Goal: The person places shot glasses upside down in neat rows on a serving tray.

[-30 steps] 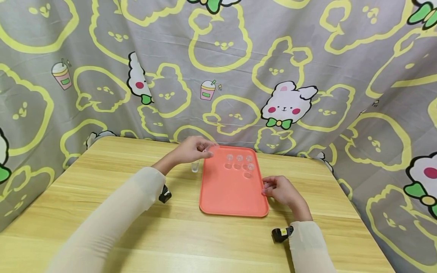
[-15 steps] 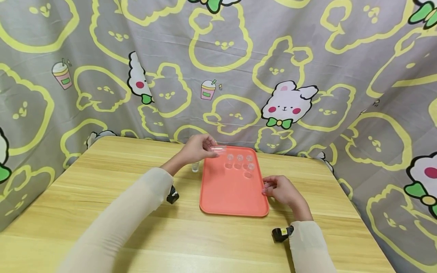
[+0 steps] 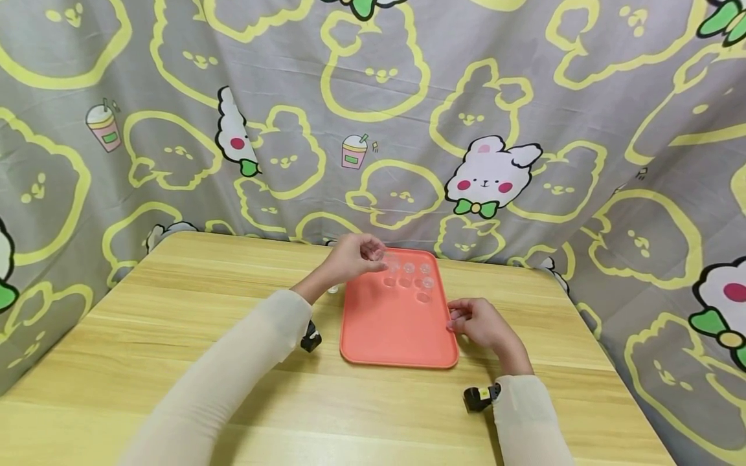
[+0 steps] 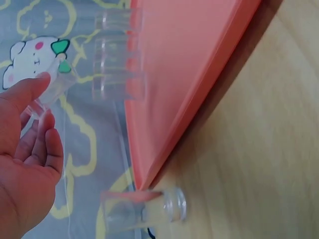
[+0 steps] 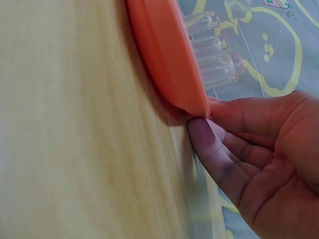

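My left hand holds a clear glass between thumb and fingers, tilted, over the back left of the orange tray. Close by on the tray, several clear glasses stand apart from one another and appear to be upside down. My right hand pinches the tray's right rim, with the thumb on one side and fingers on the other in the right wrist view. Beside the tray's left edge another clear glass stands upright on the table, mostly hidden by my left hand in the head view.
The wooden table carries the tray near its back edge. A grey curtain with yellow cartoon outlines hangs right behind. Black wrist cameras sit on both wrists, the left camera near the tray's left edge.
My left hand has moved rightward over the tray with the glass, from the tray's left rim toward the row of standing glasses. My right hand stays on the rim.
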Available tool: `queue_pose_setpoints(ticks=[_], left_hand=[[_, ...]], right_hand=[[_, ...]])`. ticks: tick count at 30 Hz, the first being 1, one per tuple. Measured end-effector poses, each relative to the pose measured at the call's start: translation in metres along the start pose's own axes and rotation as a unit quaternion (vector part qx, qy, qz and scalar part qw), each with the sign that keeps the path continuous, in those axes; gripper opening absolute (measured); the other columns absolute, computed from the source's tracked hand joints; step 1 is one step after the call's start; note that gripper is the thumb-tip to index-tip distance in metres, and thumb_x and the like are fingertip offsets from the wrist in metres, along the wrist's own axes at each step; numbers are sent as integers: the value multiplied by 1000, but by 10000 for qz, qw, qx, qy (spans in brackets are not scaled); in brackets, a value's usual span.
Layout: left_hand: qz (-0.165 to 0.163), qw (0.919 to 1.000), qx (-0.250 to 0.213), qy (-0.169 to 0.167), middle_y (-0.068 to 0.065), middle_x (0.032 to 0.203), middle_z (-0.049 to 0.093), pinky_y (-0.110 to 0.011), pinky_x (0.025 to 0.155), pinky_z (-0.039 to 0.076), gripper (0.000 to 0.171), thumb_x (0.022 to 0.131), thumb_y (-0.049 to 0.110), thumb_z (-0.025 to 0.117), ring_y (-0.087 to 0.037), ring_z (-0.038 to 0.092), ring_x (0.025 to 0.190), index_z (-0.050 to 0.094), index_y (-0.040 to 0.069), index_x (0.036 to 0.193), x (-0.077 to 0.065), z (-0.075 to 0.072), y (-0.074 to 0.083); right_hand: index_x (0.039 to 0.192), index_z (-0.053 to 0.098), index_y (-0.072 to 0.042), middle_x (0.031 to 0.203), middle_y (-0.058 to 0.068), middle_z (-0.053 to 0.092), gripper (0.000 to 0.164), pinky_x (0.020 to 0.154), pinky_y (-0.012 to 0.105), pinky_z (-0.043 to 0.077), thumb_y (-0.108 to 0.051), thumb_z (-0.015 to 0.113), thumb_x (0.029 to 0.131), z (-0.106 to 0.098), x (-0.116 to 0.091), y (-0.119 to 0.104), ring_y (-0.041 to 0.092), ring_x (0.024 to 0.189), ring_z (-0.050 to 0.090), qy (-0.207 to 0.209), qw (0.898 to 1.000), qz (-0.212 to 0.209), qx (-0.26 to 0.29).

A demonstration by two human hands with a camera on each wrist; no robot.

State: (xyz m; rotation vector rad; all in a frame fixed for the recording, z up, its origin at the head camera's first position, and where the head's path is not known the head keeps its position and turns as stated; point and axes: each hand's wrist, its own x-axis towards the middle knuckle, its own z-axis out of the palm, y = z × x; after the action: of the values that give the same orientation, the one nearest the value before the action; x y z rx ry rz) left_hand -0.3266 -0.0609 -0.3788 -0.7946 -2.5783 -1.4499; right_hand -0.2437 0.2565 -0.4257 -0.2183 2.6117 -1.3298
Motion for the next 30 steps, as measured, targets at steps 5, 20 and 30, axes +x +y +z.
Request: queue_pose_setpoints(ticks=[5,20,30], left_hand=[[164,9994,307,-83,-1,89,71,-29,75,55,33,83,15,87,-14,66,81,76,3,112,1,10,0],[517,9863,1449,-588,-1,103,74,-26,78,53,38,83,8,83,-15,66,90,75,5,120,6,40,7],[580,9804,1658,-893,0,100,72,-25,81,53,35,81,0,81,-12,66,93,74,5,115,7,59,14]], right_hand=[[132,59,14,101,14,68,39,76,34,59,6,65,94,1,0,-3,21,90,65,-7,10000,-16,-20],[131,59,14,102,15,68,39,76,33,59,6,66,94,2,2,-4,21,91,65,-6,9999,-75,-87],[132,58,14,103,15,69,40,76,34,60,5,66,94,0,0,-2,22,91,66,-33,9999,-35,-92]])
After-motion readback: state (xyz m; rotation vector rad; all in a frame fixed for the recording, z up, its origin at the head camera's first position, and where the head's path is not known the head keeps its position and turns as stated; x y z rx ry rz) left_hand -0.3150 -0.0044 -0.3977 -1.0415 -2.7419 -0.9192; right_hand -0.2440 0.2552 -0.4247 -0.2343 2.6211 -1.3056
